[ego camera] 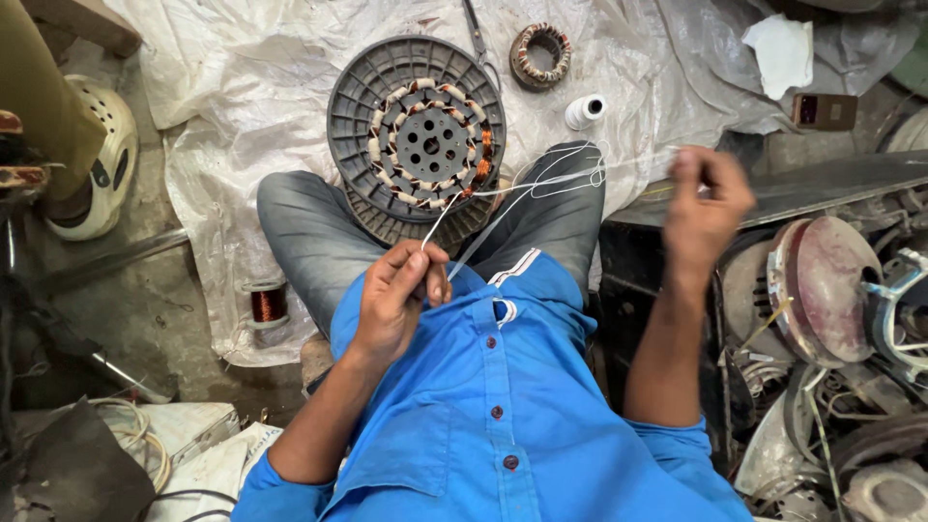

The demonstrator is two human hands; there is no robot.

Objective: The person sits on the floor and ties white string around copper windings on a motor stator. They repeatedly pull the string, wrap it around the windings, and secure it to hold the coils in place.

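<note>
Shirt: bright blue buttoned cotton shirt (483, 406) fills the bottom of my view, above grey trousers on crossed legs.
Left hand: my left hand (396, 295) is pinched shut on the thin white thread (512, 193), just above the shirt collar.
Right hand: my right hand (704, 205) is raised off to the side, fingers closed; it is blurred, so I cannot tell whether it grips the thread's far end.
Thread: it runs from the left hand up to the winding and loops loosely over my knee.
Stator: round grey ribbed plastic disc with a ring of copper coils wrapped in white (418, 130) rests against my legs, between the knees.
Surface: crumpled white plastic sheet (242, 87) spread on a dirty concrete floor.
Around: white thread spool (585, 111), small wound coil ring (541, 53), copper wire bobbin (268, 303), worn metal motor parts (822, 290) piled at right.
</note>
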